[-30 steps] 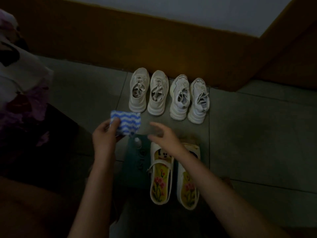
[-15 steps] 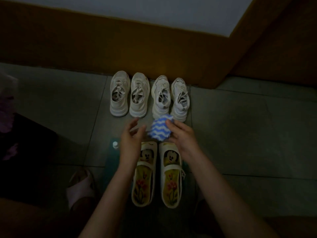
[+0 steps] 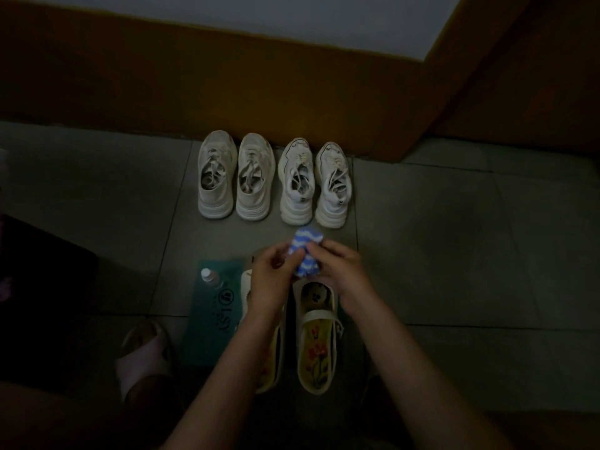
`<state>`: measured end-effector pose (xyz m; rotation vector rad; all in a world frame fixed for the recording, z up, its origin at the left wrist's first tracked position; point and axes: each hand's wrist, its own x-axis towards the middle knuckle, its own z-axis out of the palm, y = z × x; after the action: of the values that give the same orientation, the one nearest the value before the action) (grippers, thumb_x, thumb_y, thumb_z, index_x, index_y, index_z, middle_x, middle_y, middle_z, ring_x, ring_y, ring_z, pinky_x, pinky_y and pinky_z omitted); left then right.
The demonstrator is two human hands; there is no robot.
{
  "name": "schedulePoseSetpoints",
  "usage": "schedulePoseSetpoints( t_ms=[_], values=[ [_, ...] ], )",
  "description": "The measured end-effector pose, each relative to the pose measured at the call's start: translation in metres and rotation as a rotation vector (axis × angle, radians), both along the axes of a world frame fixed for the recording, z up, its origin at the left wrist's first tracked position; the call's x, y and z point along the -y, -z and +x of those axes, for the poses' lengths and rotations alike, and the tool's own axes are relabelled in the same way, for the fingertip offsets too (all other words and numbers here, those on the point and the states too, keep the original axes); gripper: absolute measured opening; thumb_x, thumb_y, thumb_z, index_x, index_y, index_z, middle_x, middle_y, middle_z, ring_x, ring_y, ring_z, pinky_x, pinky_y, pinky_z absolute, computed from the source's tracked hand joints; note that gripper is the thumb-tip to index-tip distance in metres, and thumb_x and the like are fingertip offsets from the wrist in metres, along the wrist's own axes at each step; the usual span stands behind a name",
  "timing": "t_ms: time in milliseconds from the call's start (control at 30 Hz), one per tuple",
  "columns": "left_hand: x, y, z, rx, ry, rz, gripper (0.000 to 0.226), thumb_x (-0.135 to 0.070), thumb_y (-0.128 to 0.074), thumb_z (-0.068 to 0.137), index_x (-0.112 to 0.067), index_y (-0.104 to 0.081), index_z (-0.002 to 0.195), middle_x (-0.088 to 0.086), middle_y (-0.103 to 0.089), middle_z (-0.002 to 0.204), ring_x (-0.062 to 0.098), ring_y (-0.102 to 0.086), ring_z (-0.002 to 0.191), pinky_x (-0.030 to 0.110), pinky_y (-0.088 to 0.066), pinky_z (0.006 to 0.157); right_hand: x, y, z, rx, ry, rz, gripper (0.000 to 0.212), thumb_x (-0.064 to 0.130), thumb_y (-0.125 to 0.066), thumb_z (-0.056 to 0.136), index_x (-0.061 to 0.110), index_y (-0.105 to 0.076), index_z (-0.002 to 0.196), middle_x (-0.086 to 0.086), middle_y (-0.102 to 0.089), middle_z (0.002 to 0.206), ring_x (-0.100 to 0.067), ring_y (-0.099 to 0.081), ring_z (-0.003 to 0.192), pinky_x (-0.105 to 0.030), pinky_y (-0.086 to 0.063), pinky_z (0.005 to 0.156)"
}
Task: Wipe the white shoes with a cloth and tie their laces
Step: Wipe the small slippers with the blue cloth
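Two pairs of white lace-up shoes stand in a row by the wall, toes toward it: the left pair (image 3: 234, 177) and the right pair (image 3: 314, 181). Their laces lie loose and untied. Just in front of the right pair, a blue-and-white wavy-striped cloth (image 3: 306, 254) is bunched between my hands. My left hand (image 3: 274, 280) pinches its left side and my right hand (image 3: 341, 269) grips its right side, both held above the floor.
Below my hands lie a pair of white slip-on shoes with floral insoles (image 3: 316, 336) on a teal box lid (image 3: 211, 313). A small white-capped bottle (image 3: 207, 276) stands on the lid. A foot in a pink slipper (image 3: 143, 358) is at lower left. Brown wall skirting runs behind.
The cloth went from my left hand alone to being held by both hands, and is now more tightly bunched. The view shifted so the shoes sit more central.
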<state>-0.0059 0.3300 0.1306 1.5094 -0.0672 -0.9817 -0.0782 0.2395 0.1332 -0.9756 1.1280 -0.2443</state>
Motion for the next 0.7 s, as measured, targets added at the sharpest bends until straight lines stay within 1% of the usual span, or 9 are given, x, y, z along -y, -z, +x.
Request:
schedulePoseSetpoints(
  t_ms=[133, 200, 267, 367, 433, 500, 567, 633, 700],
  values=[
    [0.005, 0.014, -0.012, 0.072, -0.02, 0.022, 0.023, -0.013, -0.062, 0.088, -0.008, -0.064, 0.111, 0.008, -0.069, 0.099, 0.011, -0.067, 0.083, 0.018, -0.054, 0.067, 0.017, 0.005, -0.008, 0.086, 0.081, 0.125, 0.027, 0.01, -0.067, 0.083, 0.008, -0.061, 0.109, -0.012, -0.069, 0.094, -0.014, -0.07, 0.066, -0.025, -0.056, 0.053],
    [0.009, 0.018, -0.018, 0.054, 0.01, 0.021, 0.023, -0.012, -0.063, 0.087, -0.012, -0.065, 0.11, 0.007, -0.069, 0.097, 0.018, -0.068, 0.087, 0.026, -0.056, 0.073, 0.022, 0.008, -0.01, 0.111, 0.043, 0.186, 0.024, 0.008, -0.063, 0.086, 0.004, -0.062, 0.11, -0.011, -0.071, 0.089, -0.013, -0.07, 0.065, -0.025, -0.056, 0.054],
    [0.012, 0.02, -0.02, 0.048, 0.026, 0.003, 0.023, -0.011, -0.062, 0.088, -0.012, -0.064, 0.11, 0.005, -0.07, 0.094, 0.016, -0.068, 0.086, 0.025, -0.057, 0.072, 0.026, 0.016, -0.011, 0.135, 0.03, 0.242, 0.023, 0.008, -0.059, 0.088, -0.001, -0.062, 0.109, -0.01, -0.072, 0.084, -0.015, -0.07, 0.067, -0.026, -0.058, 0.06],
    [0.012, 0.023, -0.016, 0.006, 0.029, -0.02, 0.024, -0.009, -0.061, 0.088, -0.01, -0.064, 0.112, 0.005, -0.07, 0.095, 0.016, -0.068, 0.087, 0.024, -0.057, 0.073, 0.031, 0.026, -0.012, 0.141, -0.012, 0.32, 0.032, 0.014, -0.06, 0.086, -0.005, -0.061, 0.112, -0.014, -0.071, 0.091, -0.019, -0.07, 0.074, -0.029, -0.059, 0.067],
    [0.011, 0.027, -0.015, 0.033, 0.023, 0.0, 0.024, -0.01, -0.062, 0.087, -0.01, -0.064, 0.111, 0.008, -0.07, 0.098, 0.019, -0.068, 0.09, 0.028, -0.057, 0.075, 0.033, 0.028, -0.011, 0.134, -0.058, 0.321, 0.028, 0.013, -0.06, 0.087, -0.003, -0.062, 0.11, -0.013, -0.071, 0.09, -0.018, -0.07, 0.075, -0.028, -0.059, 0.068],
    [0.009, 0.03, -0.018, 0.098, 0.004, 0.045, 0.021, -0.011, -0.064, 0.086, -0.013, -0.065, 0.107, 0.006, -0.069, 0.101, 0.019, -0.066, 0.094, 0.031, -0.056, 0.078, 0.04, 0.028, -0.01, 0.093, -0.05, 0.262, 0.015, 0.012, -0.062, 0.086, 0.006, -0.065, 0.099, -0.006, -0.073, 0.081, -0.015, -0.07, 0.07, -0.026, -0.058, 0.062],
    [0.006, 0.03, -0.028, 0.232, 0.043, 0.115, 0.024, -0.014, -0.064, 0.086, -0.017, -0.062, 0.109, -0.001, -0.066, 0.105, 0.016, -0.062, 0.101, 0.026, -0.052, 0.083, 0.052, 0.025, -0.009, 0.03, -0.007, 0.165, 0.016, 0.014, -0.068, 0.082, 0.01, -0.063, 0.097, -0.004, -0.071, 0.085, -0.015, -0.069, 0.073, -0.026, -0.058, 0.06],
    [0.0, 0.032, -0.047, 0.41, 0.153, 0.241, 0.039, -0.021, -0.067, 0.084, -0.018, -0.055, 0.121, -0.004, -0.055, 0.121, 0.013, -0.05, 0.116, 0.026, -0.045, 0.094, 0.066, 0.024, -0.008, -0.025, 0.004, 0.026, 0.02, 0.013, -0.071, 0.08, 0.009, -0.061, 0.096, -0.006, -0.068, 0.088, -0.017, -0.066, 0.075, -0.024, -0.058, 0.058],
    [-0.006, 0.03, -0.068, 0.485, 0.212, 0.369, 0.059, -0.027, -0.07, 0.081, -0.019, -0.043, 0.132, -0.001, -0.04, 0.136, 0.015, -0.034, 0.127, 0.032, -0.035, 0.105, 0.074, 0.026, -0.004, -0.074, -0.028, -0.149, 0.015, 0.004, -0.07, 0.079, 0.01, -0.057, 0.079, -0.002, -0.065, 0.073, -0.012, -0.062, 0.063, -0.017, -0.052, 0.05]
  ],
)
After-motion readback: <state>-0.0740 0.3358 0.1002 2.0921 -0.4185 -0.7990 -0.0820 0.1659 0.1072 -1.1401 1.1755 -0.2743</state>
